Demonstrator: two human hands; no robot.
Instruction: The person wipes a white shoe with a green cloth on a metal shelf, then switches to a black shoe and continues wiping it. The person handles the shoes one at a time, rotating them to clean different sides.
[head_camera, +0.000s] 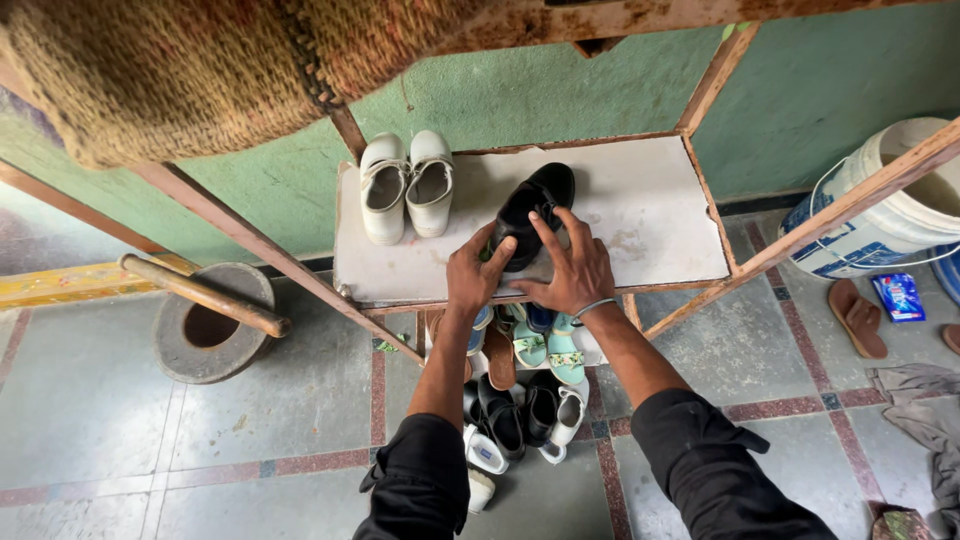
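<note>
The left hand (473, 272) and the right hand (572, 270) both rest on a black shoe (531, 210) that lies on the white shelf board (650, 215) of a rusty metal rack (250, 240). The left hand's fingers (487, 243) curl around the near end of the shoe, closed against its left side. The right hand's fingers (552, 237) are spread and laid flat over the near right part of the shoe, pressing on it rather than wrapped around it; a thin metal bangle (592, 309) circles that wrist. The shoe extends away from the fingertips toward the green wall (520, 95), tilted slightly to the right. A pair of white shoes (407, 185) stands on the same board, well to the left of the left fingers and apart from the black shoe. Below the wrists, on a lower level, lie green sandals (547, 347) and a brown sandal (498, 357); nearer the forearms sit further black and white shoes (520, 415). Far left of the left hand, a stone mortar (205, 330) with a wooden pestle (205, 294) stands on the tiled floor (100, 400). Far right of the right hand stand a white bucket (880, 205), a brown slipper (857, 318) and a blue packet (898, 296). A coarse woven mat (180, 70) hangs over the top of the rack.
</note>
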